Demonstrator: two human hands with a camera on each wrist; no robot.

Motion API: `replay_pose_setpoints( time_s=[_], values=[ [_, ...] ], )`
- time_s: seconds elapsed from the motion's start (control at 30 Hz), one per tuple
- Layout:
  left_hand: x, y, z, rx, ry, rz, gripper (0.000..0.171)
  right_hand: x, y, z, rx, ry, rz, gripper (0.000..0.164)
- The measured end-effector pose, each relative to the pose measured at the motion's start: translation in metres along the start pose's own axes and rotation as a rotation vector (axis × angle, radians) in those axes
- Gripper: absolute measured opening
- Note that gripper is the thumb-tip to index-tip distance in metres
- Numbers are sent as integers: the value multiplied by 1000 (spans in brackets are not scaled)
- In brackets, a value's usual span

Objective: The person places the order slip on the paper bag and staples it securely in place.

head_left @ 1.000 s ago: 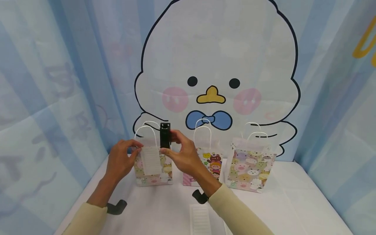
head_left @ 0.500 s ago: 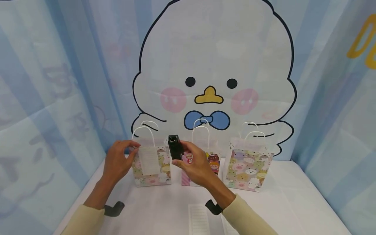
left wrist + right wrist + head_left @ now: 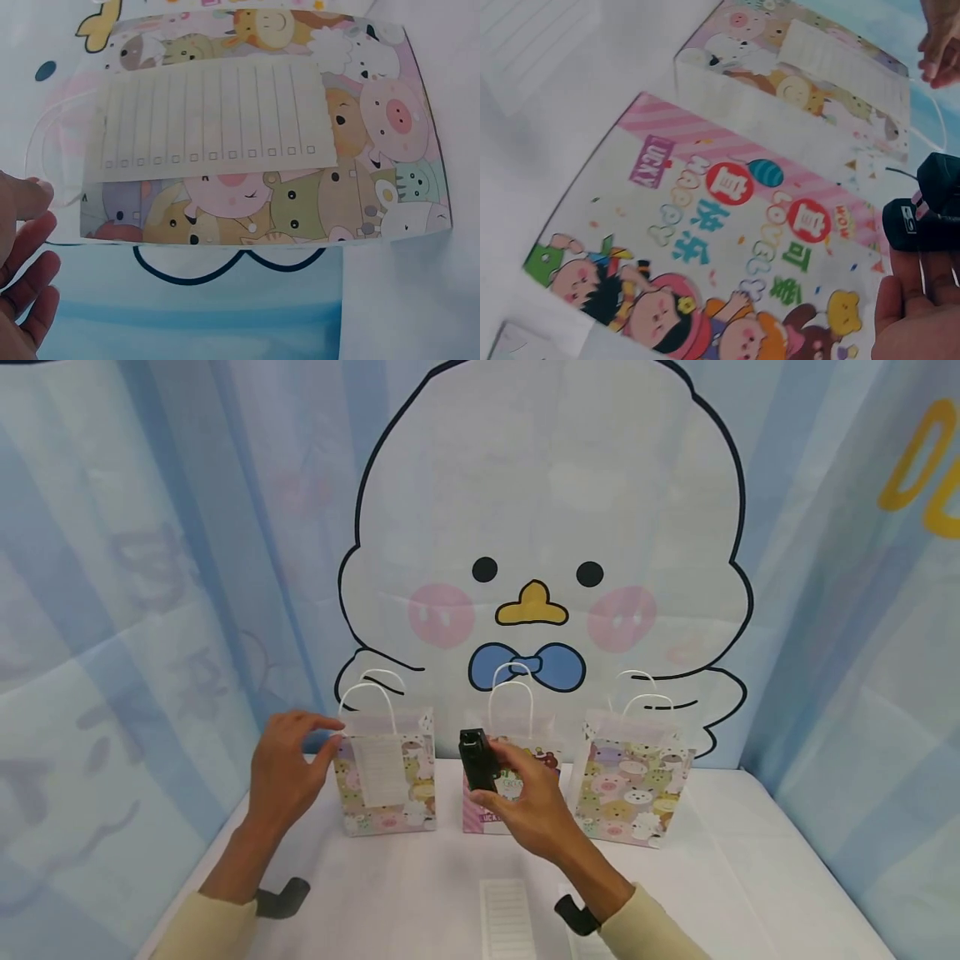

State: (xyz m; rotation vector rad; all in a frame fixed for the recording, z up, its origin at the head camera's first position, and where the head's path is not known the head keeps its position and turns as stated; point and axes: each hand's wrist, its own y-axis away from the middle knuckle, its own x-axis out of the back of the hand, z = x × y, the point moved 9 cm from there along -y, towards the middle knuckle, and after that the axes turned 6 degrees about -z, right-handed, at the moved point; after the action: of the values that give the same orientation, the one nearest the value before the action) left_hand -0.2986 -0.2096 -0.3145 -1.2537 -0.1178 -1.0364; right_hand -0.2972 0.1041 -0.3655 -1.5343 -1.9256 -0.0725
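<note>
The left paper gift bag (image 3: pixel 420 785), printed with cartoon animals, stands upright with a lined paper checklist (image 3: pixel 381 772) flat against its front. At that bag's upper left edge is my left hand (image 3: pixel 288 768), thumb and forefinger apart, holding nothing. Whether its fingertips touch the bag I cannot tell. My right hand (image 3: pixel 528 802) grips a black stapler (image 3: pixel 477 760) in front of the middle gift bag (image 3: pixel 480 814), which is pink and white. In the left wrist view, the checklist (image 3: pixel 217 120) shows a row of small boxes; the right wrist view shows the stapler (image 3: pixel 922 202) at its right edge.
Another animal-print gift bag (image 3: pixel 633 793) stands on the right. A lined paper sheet (image 3: pixel 507 918) lies on the white table (image 3: pixel 390 893) near the front, and another sheet (image 3: pixel 588 947) is partly hidden by the right arm. A printed curtain (image 3: pixel 555 485) hangs behind.
My right hand has moved right and down with the stapler, away from the left bag to before the middle one. My left hand has let go of the checklist's corner and drawn slightly left.
</note>
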Motion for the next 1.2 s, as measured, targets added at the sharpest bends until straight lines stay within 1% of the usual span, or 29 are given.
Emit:
replay_pose_setpoints(
  time_s=[0.1,0.2,0.3,0.47,0.63,0.77,0.93,1.1,1.2],
  values=[
    [3,0,3,-5,6,16,22,5,7,7,-32,0,0,72],
    [5,-2,10,-16,14,32,21,11,16,17,-81,21,8,71],
    [4,-4,22,-38,33,48,21,19,24,27,-127,40,17,70],
    [-5,-10,48,-100,63,49,21,35,38,41,-184,94,33,70],
    [-18,-17,71,-139,89,21,22,47,50,50,-210,138,38,72],
    [-30,-20,86,-146,113,-6,22,54,58,56,-220,145,39,71],
    [-50,-22,99,-141,146,-45,21,65,68,61,-229,163,51,71],
    [-71,-23,111,-135,152,-91,24,76,77,68,-235,216,53,72],
    [-82,-23,115,-129,148,-116,26,82,83,72,-248,246,54,73]
  ],
)
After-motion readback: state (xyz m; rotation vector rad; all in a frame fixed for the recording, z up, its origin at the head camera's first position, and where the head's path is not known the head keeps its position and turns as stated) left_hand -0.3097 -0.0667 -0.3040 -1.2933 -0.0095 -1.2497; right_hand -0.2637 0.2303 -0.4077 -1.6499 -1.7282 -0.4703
